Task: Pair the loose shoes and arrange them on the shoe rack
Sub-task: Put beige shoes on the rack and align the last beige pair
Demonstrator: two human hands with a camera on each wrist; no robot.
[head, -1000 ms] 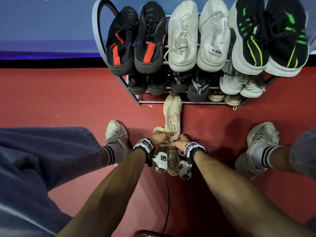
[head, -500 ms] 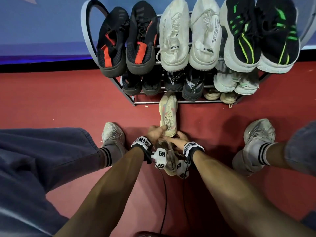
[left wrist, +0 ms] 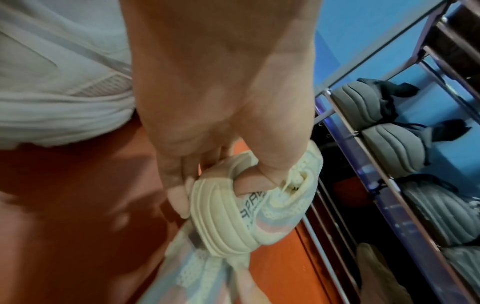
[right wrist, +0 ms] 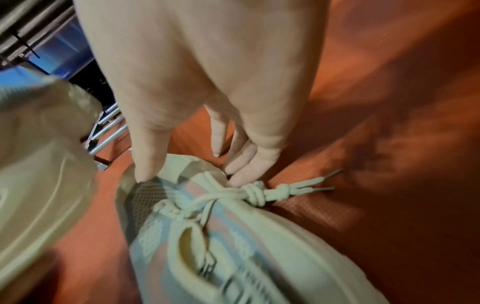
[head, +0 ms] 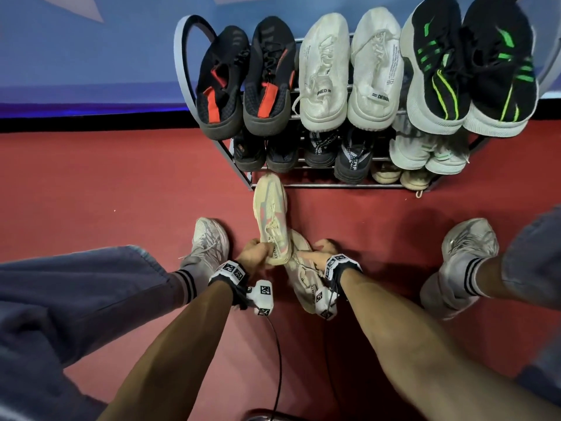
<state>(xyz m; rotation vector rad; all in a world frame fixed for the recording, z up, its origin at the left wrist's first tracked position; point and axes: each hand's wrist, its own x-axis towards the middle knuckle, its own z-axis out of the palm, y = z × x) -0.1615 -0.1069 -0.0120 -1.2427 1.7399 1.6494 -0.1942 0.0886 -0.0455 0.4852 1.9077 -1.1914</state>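
Before the shoe rack (head: 303, 186), left grip (head: 253, 253) clamps a cream, pink-streaked shoe's (head: 270, 214) heel; right grip (head: 318, 253) pinches its mate (head: 303, 281).

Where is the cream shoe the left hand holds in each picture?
Head: cream shoe at centre, toe toward the shoe rack.
Left wrist: its ribbed heel low centre, held by the left hand.
Right wrist: blurred sole at left edge.
Shared landmark: the rack's metal bars.
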